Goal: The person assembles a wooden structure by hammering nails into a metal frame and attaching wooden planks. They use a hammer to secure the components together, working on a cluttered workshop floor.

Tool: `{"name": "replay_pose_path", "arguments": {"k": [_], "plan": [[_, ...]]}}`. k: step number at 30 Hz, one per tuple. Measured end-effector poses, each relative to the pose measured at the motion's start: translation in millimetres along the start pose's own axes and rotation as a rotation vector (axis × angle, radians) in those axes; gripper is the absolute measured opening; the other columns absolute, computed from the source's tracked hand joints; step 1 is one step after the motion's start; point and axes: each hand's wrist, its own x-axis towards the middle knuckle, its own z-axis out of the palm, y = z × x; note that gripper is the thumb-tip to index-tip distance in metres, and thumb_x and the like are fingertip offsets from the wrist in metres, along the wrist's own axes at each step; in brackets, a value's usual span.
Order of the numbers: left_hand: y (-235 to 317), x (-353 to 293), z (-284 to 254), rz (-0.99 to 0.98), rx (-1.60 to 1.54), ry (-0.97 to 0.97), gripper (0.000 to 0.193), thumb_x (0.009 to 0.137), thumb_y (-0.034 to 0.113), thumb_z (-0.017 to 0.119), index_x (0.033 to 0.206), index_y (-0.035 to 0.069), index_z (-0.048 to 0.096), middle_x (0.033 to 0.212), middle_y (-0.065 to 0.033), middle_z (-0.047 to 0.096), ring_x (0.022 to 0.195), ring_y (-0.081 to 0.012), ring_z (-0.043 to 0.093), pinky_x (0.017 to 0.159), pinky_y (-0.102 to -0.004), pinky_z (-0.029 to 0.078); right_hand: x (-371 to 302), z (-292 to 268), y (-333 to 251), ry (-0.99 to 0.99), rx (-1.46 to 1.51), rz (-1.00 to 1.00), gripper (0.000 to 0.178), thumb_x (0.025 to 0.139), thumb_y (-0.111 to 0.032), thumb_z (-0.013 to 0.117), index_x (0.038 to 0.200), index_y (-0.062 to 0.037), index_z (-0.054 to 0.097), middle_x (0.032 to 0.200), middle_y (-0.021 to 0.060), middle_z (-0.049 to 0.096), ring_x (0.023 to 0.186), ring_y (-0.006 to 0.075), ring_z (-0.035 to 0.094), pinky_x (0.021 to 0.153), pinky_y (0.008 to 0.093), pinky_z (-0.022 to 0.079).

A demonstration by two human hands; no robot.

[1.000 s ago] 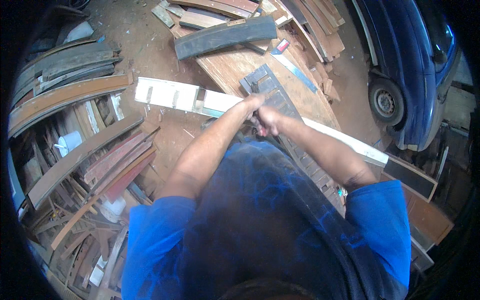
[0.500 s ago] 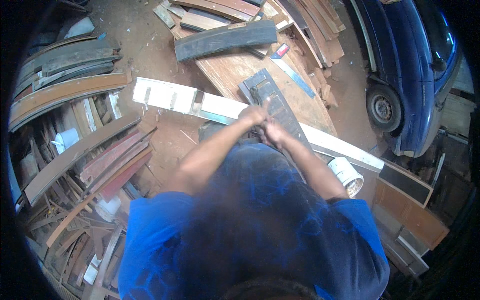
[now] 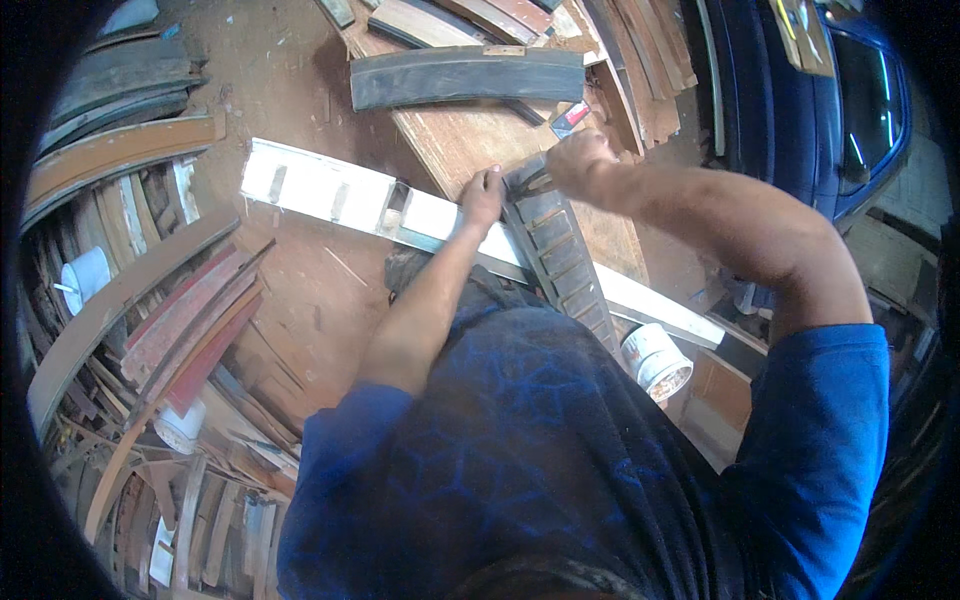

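A dark board with a row of slots (image 3: 562, 250) lies slantwise across a long white plank (image 3: 335, 195) in front of me. My left hand (image 3: 482, 200) is curled at the board's left edge near its far end. My right hand (image 3: 582, 165) is closed in a fist over the far right end of the same board. What lies inside this fist is hidden; a thin light-coloured piece shows beside it on the board. Just beyond the fist is the red and blue handle of a handsaw (image 3: 570, 120), its blade mostly covered by my hand and arm.
A wooden worktop (image 3: 425, 135) bears a curved dark board (image 3: 465, 77) and more timber. A white bucket (image 3: 656, 362) stands right of the slotted board. Stacked planks (image 3: 190, 310) fill the left side. A blue car (image 3: 775, 110) is at the far right.
My hands, together over the slotted board before, are now apart. The right has swung far and right, its elbow out; the left has moved slightly left and farther. The view has shifted.
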Motion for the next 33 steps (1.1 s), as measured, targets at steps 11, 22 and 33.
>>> {"name": "replay_pose_path", "arguments": {"k": [11,22,33], "plan": [[-19,-58,29,0.377,0.209,0.042,0.111,0.089,0.031,0.073,0.151,-0.015,-0.007,0.149,-0.0433,0.026,0.139,-0.053,0.034,0.117,-0.0475,0.029,136,-23,97,-0.083,-0.262,-0.56,0.034,0.083,-0.015,0.068,0.116,-0.01,0.066,0.107,0.0139,0.071,0.1,0.033,0.07,0.087,0.0462,0.056],[-28,-47,43,0.217,0.205,-0.023,0.118,0.086,0.03,0.075,0.15,-0.014,-0.014,0.158,-0.0397,0.01,0.149,-0.0472,0.018,0.123,-0.0427,0.019,-58,161,-75,-0.712,2.843,0.086,0.03,0.1,-0.036,0.059,0.12,-0.0131,0.06,0.075,0.0011,0.052,0.064,0.0164,0.052,0.059,0.0342,0.044],[-58,-12,38,0.467,0.153,-0.014,0.103,0.077,0.034,0.085,0.148,-0.007,0.024,0.148,-0.0263,0.039,0.135,-0.0377,0.042,0.115,-0.0436,0.033,-233,221,-129,0.396,1.408,0.471,0.034,0.092,-0.018,0.059,0.123,-0.0052,0.06,0.106,0.0246,0.068,0.091,0.0448,0.063,0.082,0.0506,0.05]]}}
